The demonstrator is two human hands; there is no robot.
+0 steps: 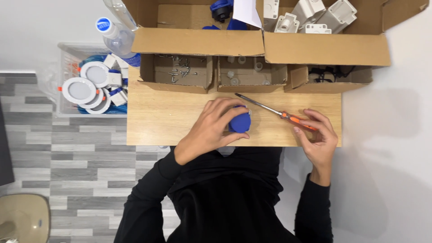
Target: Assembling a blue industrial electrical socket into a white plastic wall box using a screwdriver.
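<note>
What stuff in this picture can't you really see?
Head view only:
- Blue part: mostly covered by the left hand, so its full shape is hidden.
- Screwdriver: the end of its orange handle is covered by the right hand.
- Screws in the small cardboard tray: too small to count.
- White brackets in the big box: cut off by the top edge.
- Black item in the right tray: shadowed by the flap.
</note>
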